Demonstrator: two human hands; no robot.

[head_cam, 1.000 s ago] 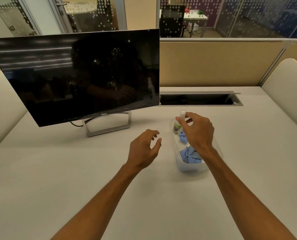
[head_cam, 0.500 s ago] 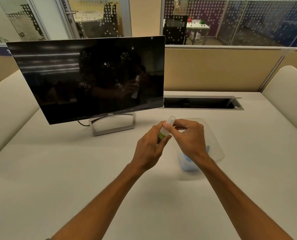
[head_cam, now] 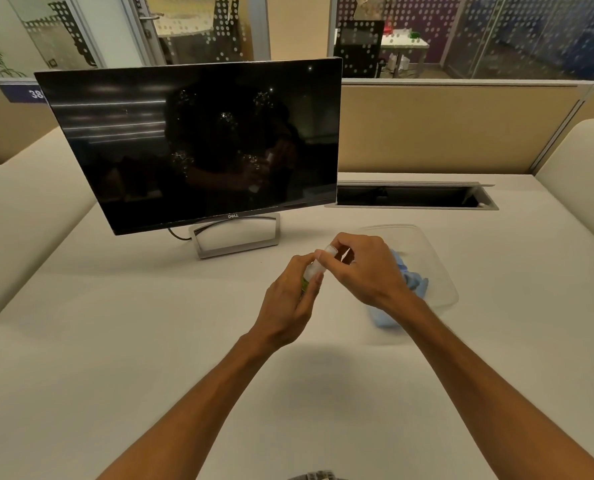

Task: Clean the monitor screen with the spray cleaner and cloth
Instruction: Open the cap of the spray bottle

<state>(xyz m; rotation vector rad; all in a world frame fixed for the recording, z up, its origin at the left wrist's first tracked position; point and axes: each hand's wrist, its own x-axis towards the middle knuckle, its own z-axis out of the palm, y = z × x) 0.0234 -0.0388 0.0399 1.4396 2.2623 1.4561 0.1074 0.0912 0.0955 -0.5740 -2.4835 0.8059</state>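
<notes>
Both forearms reach in over the desk [head_cam: 115, 341]. Left hand [head_cam: 288, 299] wrapped around the body of the spray [head_cam: 312, 271], steadying it upright above the desk; right hand [head_cam: 361, 268] pinches the clear cap at top, likely to pull it off before spraying. Just behind right wrist, clear tub [head_cam: 441, 271] holds blue cloth [head_cam: 413, 278], parked within easy reach for the wipe. Farther back left, monitor [head_cam: 191, 143] on its stand, dark screen tilted toward the person, speckled, not yet sprayed.
</notes>
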